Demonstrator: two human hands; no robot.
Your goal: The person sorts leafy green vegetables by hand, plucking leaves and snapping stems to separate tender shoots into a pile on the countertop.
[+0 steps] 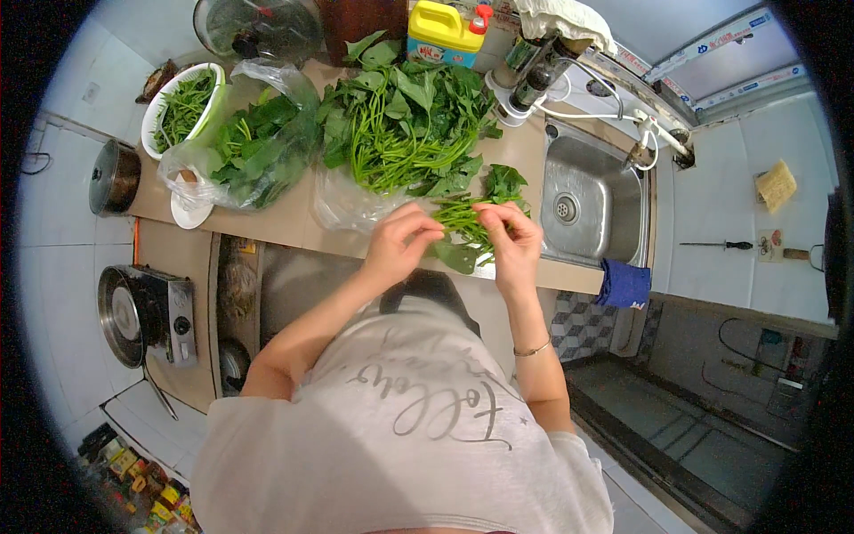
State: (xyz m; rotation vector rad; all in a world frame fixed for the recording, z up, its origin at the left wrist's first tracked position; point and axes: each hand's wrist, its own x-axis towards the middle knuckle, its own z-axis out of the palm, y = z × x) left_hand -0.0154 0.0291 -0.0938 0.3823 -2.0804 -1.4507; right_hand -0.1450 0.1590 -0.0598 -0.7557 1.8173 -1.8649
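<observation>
My left hand (402,241) has its thumb and forefinger pinched together at the end of a thin green stem. Opposite it, my right hand (512,241) pinches stems with thumb and fingertips, its other fingers curled in. Between and beneath the hands lies a small bunch of green stems (460,215) with a few leaves, near the counter's front edge. Exactly how many stems are gripped is hidden by the fingers. Just beyond, a large heap of leafy greens (417,127) rests partly on a clear plastic bag (347,200).
A plastic bag of greens (257,157) and a white basket of cut greens (183,110) stand left. A steel sink (587,200) is at right, with a blue cloth (624,284) over its front edge. Behind stands a yellow-capped jug (446,33). A frying pan (123,317) sits on a stove.
</observation>
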